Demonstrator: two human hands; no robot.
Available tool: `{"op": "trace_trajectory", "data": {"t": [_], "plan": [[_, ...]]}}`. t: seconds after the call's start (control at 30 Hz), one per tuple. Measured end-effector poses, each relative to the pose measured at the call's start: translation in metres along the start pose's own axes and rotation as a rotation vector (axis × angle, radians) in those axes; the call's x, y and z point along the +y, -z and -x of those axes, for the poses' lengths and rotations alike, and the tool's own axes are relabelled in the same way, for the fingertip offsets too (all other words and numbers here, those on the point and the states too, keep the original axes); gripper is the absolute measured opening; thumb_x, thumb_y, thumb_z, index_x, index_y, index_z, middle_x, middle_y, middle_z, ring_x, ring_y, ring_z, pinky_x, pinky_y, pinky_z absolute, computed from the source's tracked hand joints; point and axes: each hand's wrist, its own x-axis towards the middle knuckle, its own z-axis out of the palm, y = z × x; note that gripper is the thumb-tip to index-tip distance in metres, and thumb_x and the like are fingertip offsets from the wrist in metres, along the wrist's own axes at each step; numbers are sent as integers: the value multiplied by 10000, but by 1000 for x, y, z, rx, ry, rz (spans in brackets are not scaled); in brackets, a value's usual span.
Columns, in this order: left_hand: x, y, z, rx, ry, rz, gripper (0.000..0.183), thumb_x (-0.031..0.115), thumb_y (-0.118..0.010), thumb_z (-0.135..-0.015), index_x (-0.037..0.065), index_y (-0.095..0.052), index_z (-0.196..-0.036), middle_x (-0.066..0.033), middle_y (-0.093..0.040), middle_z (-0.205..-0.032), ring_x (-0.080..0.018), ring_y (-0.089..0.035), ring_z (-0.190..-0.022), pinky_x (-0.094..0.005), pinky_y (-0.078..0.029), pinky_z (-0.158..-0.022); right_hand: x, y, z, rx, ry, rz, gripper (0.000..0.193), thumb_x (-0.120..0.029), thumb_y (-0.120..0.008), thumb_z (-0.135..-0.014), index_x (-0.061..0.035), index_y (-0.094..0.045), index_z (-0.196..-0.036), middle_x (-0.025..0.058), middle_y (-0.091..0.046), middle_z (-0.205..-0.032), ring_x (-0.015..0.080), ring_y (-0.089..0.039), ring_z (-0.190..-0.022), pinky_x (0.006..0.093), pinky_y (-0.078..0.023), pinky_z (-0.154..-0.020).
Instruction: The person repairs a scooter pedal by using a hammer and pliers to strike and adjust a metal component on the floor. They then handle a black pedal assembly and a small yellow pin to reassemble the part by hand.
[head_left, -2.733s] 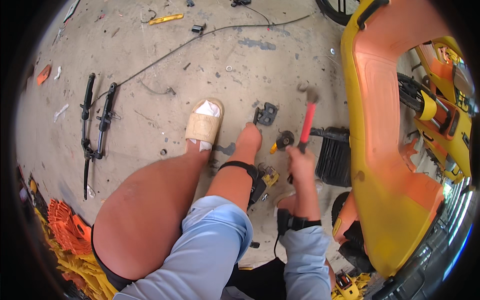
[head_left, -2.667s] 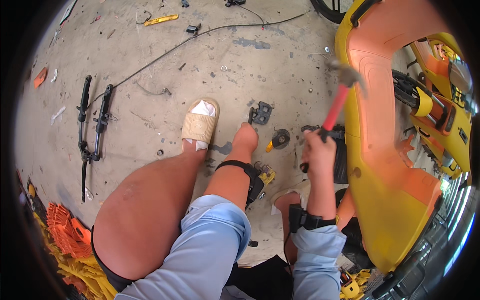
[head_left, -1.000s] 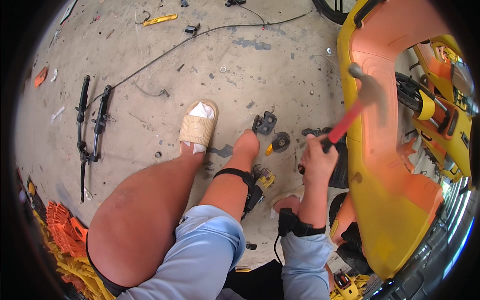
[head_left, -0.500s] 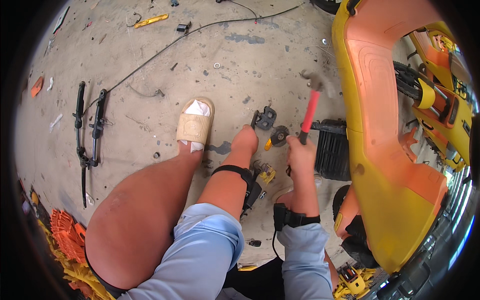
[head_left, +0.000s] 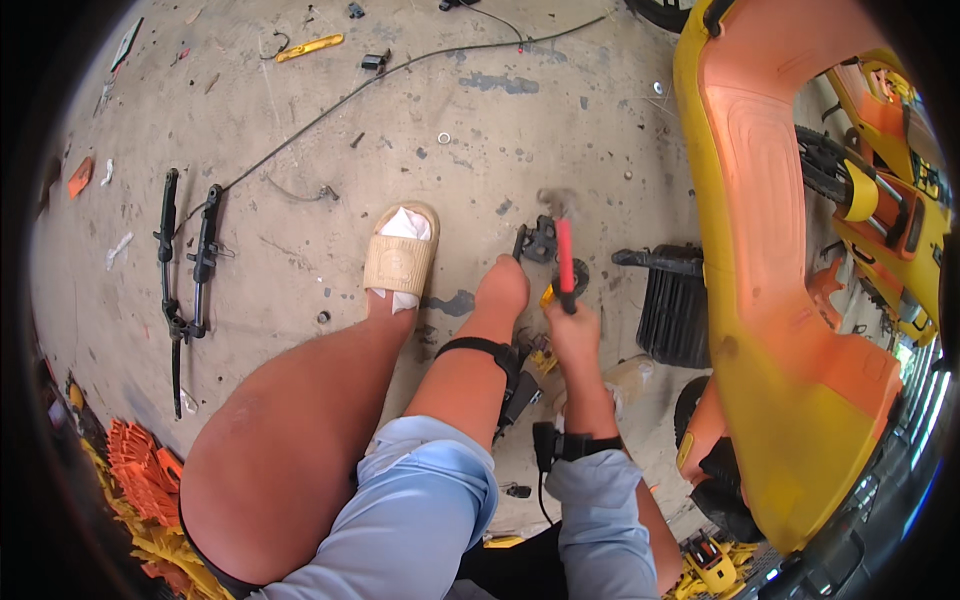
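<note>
My right hand is closed round the black grip of a claw hammer with a red shaft. Its metal head, blurred by motion, appears just above and beside a black pedal. Close to the pedal, my left hand is closed on a short black bar that looks like the pedal's crank arm; the fingers are mostly hidden behind the hand. A round black part with a yellow piece lies behind the hammer's shaft, partly covered. Between my forearms, a yellow and black part shows on the floor.
A large yellow and orange body panel stands at the right, beside a black ribbed part. A black fork lies at the left. A long cable crosses the far floor. Orange and yellow parts are piled at lower left.
My right hand has swung the hammer down and left, bringing its head from the right side to the pedal. My left hand stays at the bar; the view has shifted slightly.
</note>
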Motion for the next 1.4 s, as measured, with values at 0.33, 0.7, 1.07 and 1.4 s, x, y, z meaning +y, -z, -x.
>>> {"op": "trace_trajectory", "data": {"t": [0.33,0.7,1.07,1.4], "plan": [[10,13,10,-32,58,30,291,129,-504,-925,-43,-509,-1159,-285,-654,-1133,-419,-632,-1086,-486,-504,-921,-110,81,31,181,614,-799,309,-115,-527,-972,-121,-373,-703,-18,-368,-513,87,-354,-417,249,-343,-424],[16,5,7,-45,19,21,317,162,-541,-928,-48,-490,-1160,-278,-667,-1078,-415,-651,-1035,-500,-520,-864,-100,109,6,95,274,-328,241,-154,-700,-889,-46,-553,-732,-46,-458,-571,51,-403,-531,262,-344,-475],[39,-3,7,1,-84,-101,313,147,-548,-912,-38,-493,-1159,-288,-657,-1111,-424,-643,-1049,-492,-521,-882,124,-13,-31,209,-166,-83,178,-130,-634,-867,-86,-512,-745,21,-450,-526,118,-433,-414,279,-374,-422],[9,-6,-1,59,-50,-21,296,150,-540,-907,-52,-518,-1122,-301,-652,-1113,-433,-637,-1054,-490,-516,-888,-116,141,32,227,563,-704,298,-154,-623,-934,-100,-432,-712,-7,-404,-513,94,-378,-393,249,-346,-404]]}}
